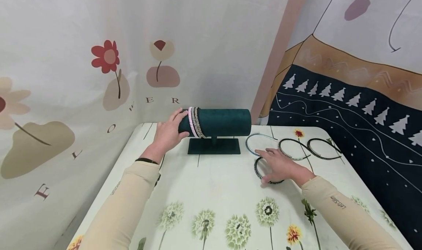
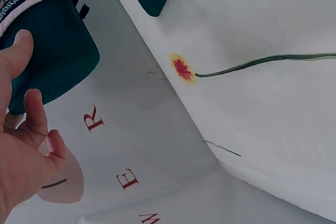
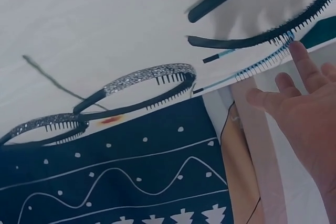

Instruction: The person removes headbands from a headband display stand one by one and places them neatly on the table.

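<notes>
My left hand (image 1: 169,133) grips the left end of a dark green velvet headband stand (image 1: 227,122), thumb on the near side and fingers over the top. Beside it, a pink headband (image 1: 192,122) and glittery headbands (image 1: 197,122) are slipped over the roll. On the right, my right hand (image 1: 278,164) spreads over a black toothed headband (image 1: 258,171), partly covering it. Its thumb lies at the headband's lower edge. A light blue headband (image 1: 250,144) lies just behind those fingers. In the right wrist view, the fingers (image 3: 310,69) look extended and apart.
Two more headbands, a glittery one (image 1: 284,153) and another (image 1: 314,153), lie at the right of the table. The flower-print table (image 1: 211,191) reaches back to printed curtains (image 1: 211,59). The stand's flat base (image 1: 214,149) rests near the back edge.
</notes>
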`<state>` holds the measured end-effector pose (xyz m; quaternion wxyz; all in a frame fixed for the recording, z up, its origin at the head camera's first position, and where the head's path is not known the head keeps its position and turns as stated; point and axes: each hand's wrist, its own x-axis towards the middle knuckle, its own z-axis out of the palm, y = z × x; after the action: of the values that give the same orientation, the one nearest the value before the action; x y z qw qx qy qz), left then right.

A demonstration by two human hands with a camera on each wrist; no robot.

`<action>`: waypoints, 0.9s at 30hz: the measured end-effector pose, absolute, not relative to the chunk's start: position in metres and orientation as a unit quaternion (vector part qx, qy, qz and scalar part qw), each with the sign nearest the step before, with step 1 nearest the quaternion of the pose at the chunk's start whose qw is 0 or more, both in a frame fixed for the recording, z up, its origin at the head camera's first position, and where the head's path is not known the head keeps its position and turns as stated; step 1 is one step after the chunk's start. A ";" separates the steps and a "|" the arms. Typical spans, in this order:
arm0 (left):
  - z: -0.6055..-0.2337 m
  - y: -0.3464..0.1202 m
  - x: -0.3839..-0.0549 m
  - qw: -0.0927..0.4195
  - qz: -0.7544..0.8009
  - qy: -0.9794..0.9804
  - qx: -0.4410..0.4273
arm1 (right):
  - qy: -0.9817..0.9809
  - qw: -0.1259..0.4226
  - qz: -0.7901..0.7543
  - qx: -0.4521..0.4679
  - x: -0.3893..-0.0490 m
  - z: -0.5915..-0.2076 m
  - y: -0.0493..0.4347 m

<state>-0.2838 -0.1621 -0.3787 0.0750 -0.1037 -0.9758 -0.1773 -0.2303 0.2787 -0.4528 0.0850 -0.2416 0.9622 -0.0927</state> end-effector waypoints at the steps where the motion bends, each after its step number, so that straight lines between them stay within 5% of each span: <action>1: -0.379 -0.162 -0.284 0.075 -0.178 -0.976 -0.103 | 0.963 0.088 -0.099 -0.236 -0.231 -0.452 0.278; 16: -0.378 -0.161 -0.281 0.074 -0.175 -0.976 -0.105 | 0.960 0.074 -0.212 -0.169 -0.265 -0.410 0.270; 27: -0.377 -0.160 -0.281 0.075 -0.176 -0.976 -0.100 | 0.965 0.000 -0.224 -0.136 -0.285 -0.362 0.252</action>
<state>-0.2809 -0.1602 -0.3773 0.0747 -0.1000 -0.9764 -0.1764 -0.2850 0.2523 -0.3617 -0.0004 -0.1356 0.9650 -0.2245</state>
